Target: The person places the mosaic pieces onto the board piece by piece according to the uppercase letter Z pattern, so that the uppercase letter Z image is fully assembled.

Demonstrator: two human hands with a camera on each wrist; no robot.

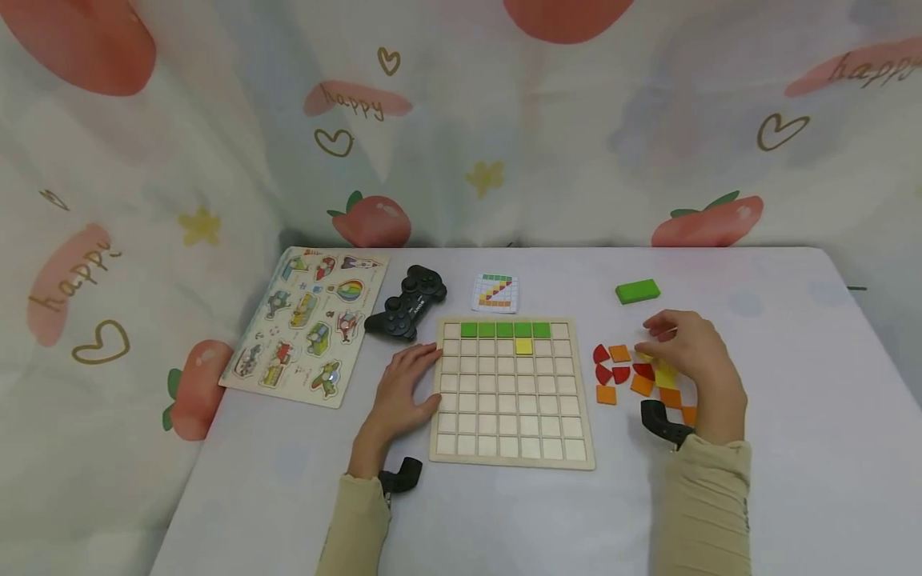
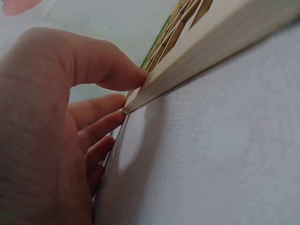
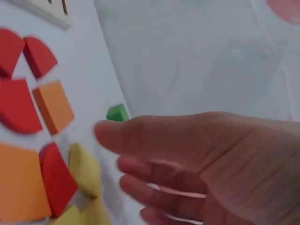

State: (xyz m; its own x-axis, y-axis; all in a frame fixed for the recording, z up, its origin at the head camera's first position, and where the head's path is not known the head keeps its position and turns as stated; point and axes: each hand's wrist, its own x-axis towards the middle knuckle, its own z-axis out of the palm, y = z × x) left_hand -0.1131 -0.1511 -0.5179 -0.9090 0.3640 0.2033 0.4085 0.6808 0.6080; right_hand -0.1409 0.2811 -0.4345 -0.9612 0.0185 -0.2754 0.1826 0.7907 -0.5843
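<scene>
A wooden grid board (image 1: pixel 504 462) lies on the table with a row of green squares (image 1: pixel 506 330) in its top row and one yellow square (image 1: pixel 523 346) beneath them. My left hand (image 1: pixel 399 392) rests at the board's left edge, thumb and fingertips touching its side. Over the loose pieces at the right hovers my right hand (image 1: pixel 684 344), its fingers loosely bent. In the right wrist view nothing shows between thumb and fingers. Beside them lie yellow blocks (image 3: pixel 84 171), red quarter-round blocks (image 3: pixel 40 56) and orange square blocks (image 3: pixel 54 107).
Behind the board lies a small pattern card (image 1: pixel 495 294). A black game controller (image 1: pixel 407 304) and a picture puzzle board (image 1: pixel 302 328) are at the left. A green block (image 1: pixel 637 291) lies behind the loose pieces. A printed cloth (image 1: pixel 461 160) hangs at the back.
</scene>
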